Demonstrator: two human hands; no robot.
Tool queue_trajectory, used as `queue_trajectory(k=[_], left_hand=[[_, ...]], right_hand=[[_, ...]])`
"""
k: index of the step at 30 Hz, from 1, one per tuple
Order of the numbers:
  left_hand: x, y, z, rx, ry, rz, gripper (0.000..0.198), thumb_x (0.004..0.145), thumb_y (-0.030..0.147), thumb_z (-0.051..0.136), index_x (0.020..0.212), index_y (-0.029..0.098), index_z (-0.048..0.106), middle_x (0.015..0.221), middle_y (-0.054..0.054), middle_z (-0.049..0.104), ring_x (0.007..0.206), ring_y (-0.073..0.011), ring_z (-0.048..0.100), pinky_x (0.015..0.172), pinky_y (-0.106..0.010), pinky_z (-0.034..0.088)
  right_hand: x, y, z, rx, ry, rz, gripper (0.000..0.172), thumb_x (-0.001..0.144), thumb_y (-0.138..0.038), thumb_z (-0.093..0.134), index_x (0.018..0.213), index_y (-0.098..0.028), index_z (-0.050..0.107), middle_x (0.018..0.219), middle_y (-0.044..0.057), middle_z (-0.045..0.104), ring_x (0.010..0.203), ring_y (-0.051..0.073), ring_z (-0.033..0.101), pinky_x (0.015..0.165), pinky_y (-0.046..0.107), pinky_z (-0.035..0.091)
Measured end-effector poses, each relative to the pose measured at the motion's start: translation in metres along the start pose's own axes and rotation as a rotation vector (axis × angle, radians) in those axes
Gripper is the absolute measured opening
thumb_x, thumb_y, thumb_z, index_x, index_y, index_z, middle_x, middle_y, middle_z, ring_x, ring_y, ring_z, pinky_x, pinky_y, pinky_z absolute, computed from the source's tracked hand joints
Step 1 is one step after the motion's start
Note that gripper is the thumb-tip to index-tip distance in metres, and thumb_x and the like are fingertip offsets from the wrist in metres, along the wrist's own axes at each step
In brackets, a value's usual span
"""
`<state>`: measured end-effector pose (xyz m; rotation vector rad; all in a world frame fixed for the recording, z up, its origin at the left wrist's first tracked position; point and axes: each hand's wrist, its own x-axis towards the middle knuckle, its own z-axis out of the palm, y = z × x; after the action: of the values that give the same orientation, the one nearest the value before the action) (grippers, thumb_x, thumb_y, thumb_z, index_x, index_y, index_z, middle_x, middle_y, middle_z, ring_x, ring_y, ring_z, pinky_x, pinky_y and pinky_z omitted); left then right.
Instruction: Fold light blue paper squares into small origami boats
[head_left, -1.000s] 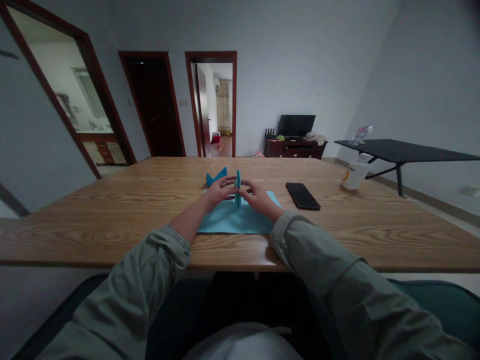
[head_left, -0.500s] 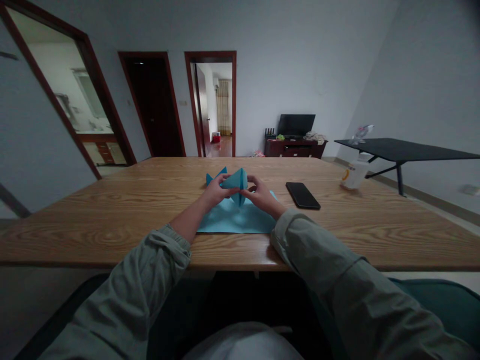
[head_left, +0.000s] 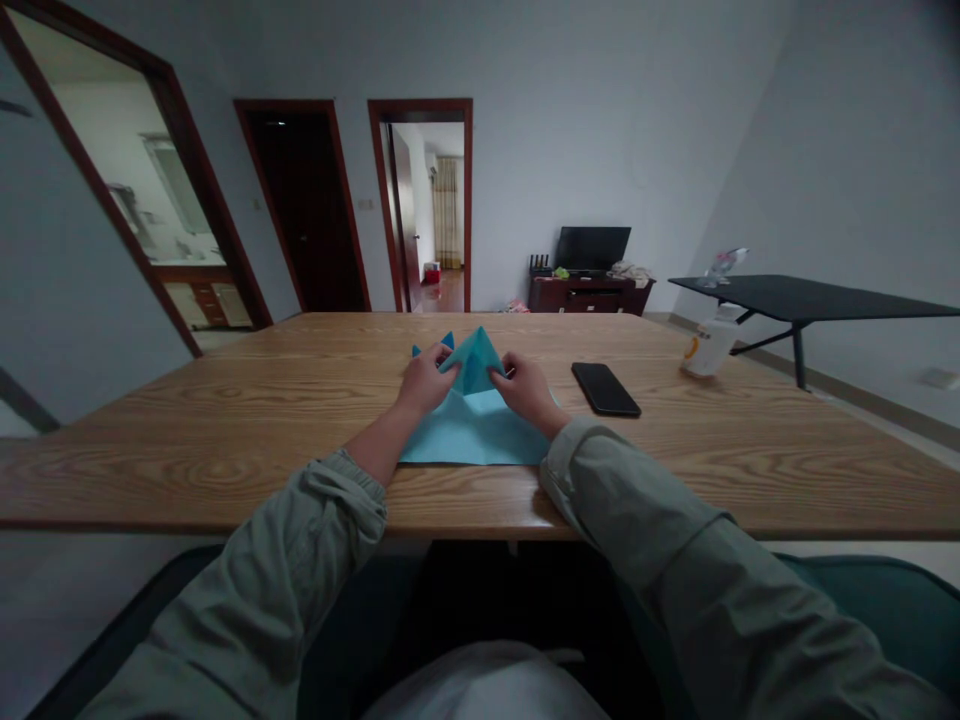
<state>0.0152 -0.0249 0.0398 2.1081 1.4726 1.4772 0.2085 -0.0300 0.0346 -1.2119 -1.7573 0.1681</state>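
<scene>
The wooden bench point(head_left: 225, 420) is the largest item and carries everything described here. All positions below refer to the light blue paper sheet point(head_left: 469, 445), which lies flat on the bench, close to its near edge and directly in front of us.

Our left hand point(head_left: 425, 381) sits over the far left corner of the sheet. Our right hand point(head_left: 527, 390) sits over its far right corner. Between them we hold a darker blue folded paper piece point(head_left: 474, 362) at the far edge of the sheet, peak pointing up. We cannot tell whether its lower edge touches the sheet. The left grip is pinched on the left side of the piece, and the right grip is pinched on its right side.

A white bottle point(head_left: 709, 345) stands upright well to the right of the sheet. A black smartphone point(head_left: 605, 389) lies flat to the right of the sheet, apart from it and nearer than the bottle. A small blue folded paper figure point(head_left: 448, 341) sits just beyond the sheet's far edge, partly hidden behind the left hand and the held piece.
</scene>
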Motion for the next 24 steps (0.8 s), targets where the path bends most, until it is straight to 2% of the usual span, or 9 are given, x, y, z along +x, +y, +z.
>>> queue_trajectory(k=[5,8,10,12,14,19,24], left_hand=[[0.004,-0.006,-0.004,0.025,0.163,-0.003,0.013,0.080,0.027,0.060,0.090,0.020,0.062,0.079,-0.003,0.062,0.072,-0.0160,0.060,0.065,-0.027,0.049],[0.008,-0.014,-0.004,-0.052,0.187,-0.056,0.014,0.080,0.027,0.060,0.092,0.019,0.063,0.086,-0.004,0.061,0.074,-0.0162,0.060,0.062,-0.027,0.052],[0.011,-0.020,-0.004,-0.152,0.151,-0.092,0.018,0.080,0.026,0.058,0.095,0.019,0.064,0.093,-0.006,0.060,0.075,-0.0162,0.060,0.057,-0.026,0.053],[0.013,-0.028,-0.007,-0.240,0.068,-0.110,0.022,0.080,0.025,0.057,0.100,0.019,0.064,0.099,-0.007,0.060,0.075,-0.0159,0.061,0.054,-0.026,0.054],[0.014,-0.034,-0.011,-0.255,-0.049,-0.108,0.027,0.079,0.024,0.057,0.104,0.018,0.065,0.101,-0.007,0.061,0.076,-0.0158,0.061,0.057,-0.027,0.055],[0.009,-0.044,-0.023,0.026,-0.389,-0.012,0.036,0.075,0.020,0.059,0.110,0.017,0.068,0.101,-0.007,0.068,0.088,-0.0179,0.062,0.080,-0.029,0.052],[0.005,-0.051,-0.029,0.161,-0.681,0.027,0.045,0.073,0.041,0.065,0.114,0.024,0.069,0.111,-0.004,0.069,0.093,-0.0197,0.063,0.081,-0.026,0.049]], right_hand=[[0.002,0.001,-0.005,-0.093,0.070,0.080,0.009,0.079,-0.029,0.053,0.080,-0.019,0.054,0.066,-0.001,0.055,0.060,0.014,0.048,0.056,0.025,0.031],[0.003,0.007,-0.007,-0.108,0.054,0.083,0.022,0.082,-0.025,0.051,0.102,-0.019,0.057,0.077,0.003,0.062,0.066,0.017,0.056,0.060,0.026,0.037],[0.004,0.012,-0.008,-0.124,0.018,0.044,0.034,0.082,-0.020,0.050,0.116,-0.020,0.056,0.086,0.005,0.066,0.074,0.019,0.060,0.066,0.027,0.041],[0.006,0.020,-0.008,-0.145,-0.037,-0.008,0.041,0.083,-0.016,0.049,0.123,-0.022,0.055,0.096,0.006,0.068,0.084,0.020,0.063,0.074,0.028,0.044],[0.008,0.029,-0.009,-0.177,-0.088,-0.025,0.040,0.085,-0.016,0.049,0.123,-0.023,0.058,0.103,0.006,0.068,0.090,0.020,0.063,0.080,0.029,0.045],[0.011,0.051,-0.013,-0.299,-0.230,-0.025,0.044,0.081,-0.011,0.052,0.122,-0.022,0.062,0.109,0.008,0.066,0.095,0.019,0.062,0.084,0.027,0.045],[0.008,0.056,-0.018,-0.324,-0.453,-0.140,0.039,0.076,-0.008,0.054,0.108,-0.022,0.072,0.110,0.008,0.066,0.095,0.019,0.061,0.087,0.025,0.043]])
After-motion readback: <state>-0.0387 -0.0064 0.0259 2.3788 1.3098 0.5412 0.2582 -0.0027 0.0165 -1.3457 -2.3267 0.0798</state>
